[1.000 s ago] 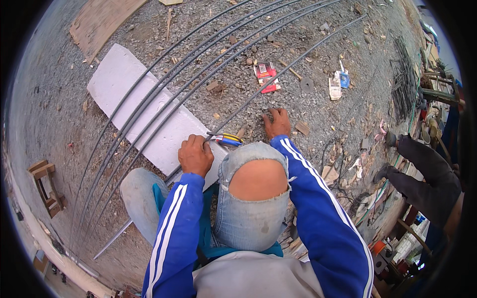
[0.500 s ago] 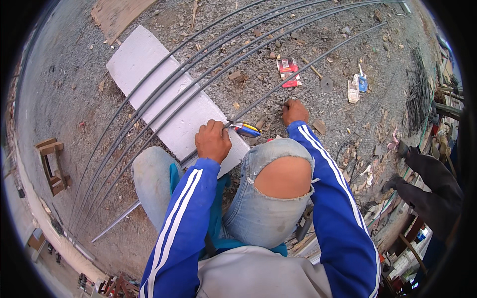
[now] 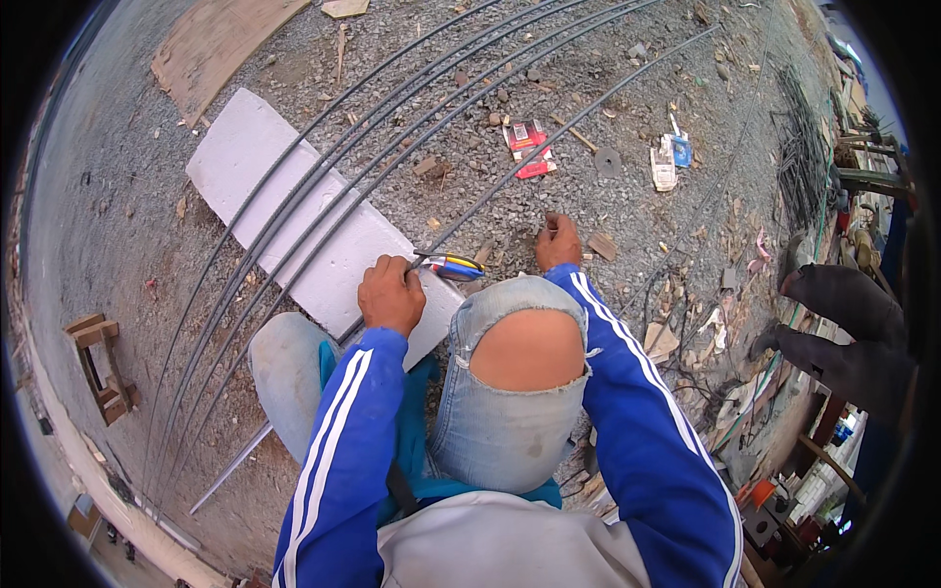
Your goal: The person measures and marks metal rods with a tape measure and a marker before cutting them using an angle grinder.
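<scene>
My left hand is closed round a long grey ribbed steel bar lying across a white foam board. Beside those fingers a blue and yellow tool, apparently a tape measure, rests against that bar. My right hand is low over the gravel right of the tool, fingers curled down; anything between the fingertips is hidden. Several more steel bars run parallel over the board to its left. My knee in torn jeans sits between my forearms.
A plywood sheet lies upper left, a wooden frame at left. Red packaging, blue and white packets and a bundle of dark wire lie ahead and right. Another person's dark-trousered legs are at the right.
The whole view shifted right and up, then back as my head moved. My hands stay almost in place on and beside the bar. The other person's legs have shifted slightly.
</scene>
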`<state>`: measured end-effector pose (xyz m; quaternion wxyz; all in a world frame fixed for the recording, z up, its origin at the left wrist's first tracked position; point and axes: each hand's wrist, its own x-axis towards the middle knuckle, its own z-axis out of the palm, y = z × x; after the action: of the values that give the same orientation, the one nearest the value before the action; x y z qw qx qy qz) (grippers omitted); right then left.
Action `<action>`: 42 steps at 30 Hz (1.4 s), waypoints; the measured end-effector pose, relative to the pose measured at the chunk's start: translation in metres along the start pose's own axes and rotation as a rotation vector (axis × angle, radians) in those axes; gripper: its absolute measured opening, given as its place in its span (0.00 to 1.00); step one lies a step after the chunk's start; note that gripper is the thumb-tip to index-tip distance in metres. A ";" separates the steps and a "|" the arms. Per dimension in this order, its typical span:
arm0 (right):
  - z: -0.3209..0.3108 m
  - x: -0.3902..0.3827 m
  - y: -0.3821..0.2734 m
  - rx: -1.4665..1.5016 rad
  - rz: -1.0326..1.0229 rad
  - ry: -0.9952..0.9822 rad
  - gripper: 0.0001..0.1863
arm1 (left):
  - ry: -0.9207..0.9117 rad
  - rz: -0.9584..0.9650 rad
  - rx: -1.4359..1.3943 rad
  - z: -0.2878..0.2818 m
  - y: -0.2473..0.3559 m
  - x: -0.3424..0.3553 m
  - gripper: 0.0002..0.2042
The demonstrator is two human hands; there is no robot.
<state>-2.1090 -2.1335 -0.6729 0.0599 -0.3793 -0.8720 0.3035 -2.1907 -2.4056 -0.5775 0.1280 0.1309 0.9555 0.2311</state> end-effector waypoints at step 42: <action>-0.038 -0.028 -0.098 0.868 0.302 -1.015 0.12 | 0.055 0.054 0.013 0.002 -0.005 -0.001 0.04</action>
<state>-2.1378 -2.1864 -0.5818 -0.2527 -0.2491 -0.5291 0.7708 -2.1905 -2.4096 -0.5819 0.0945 0.1513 0.9562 0.2321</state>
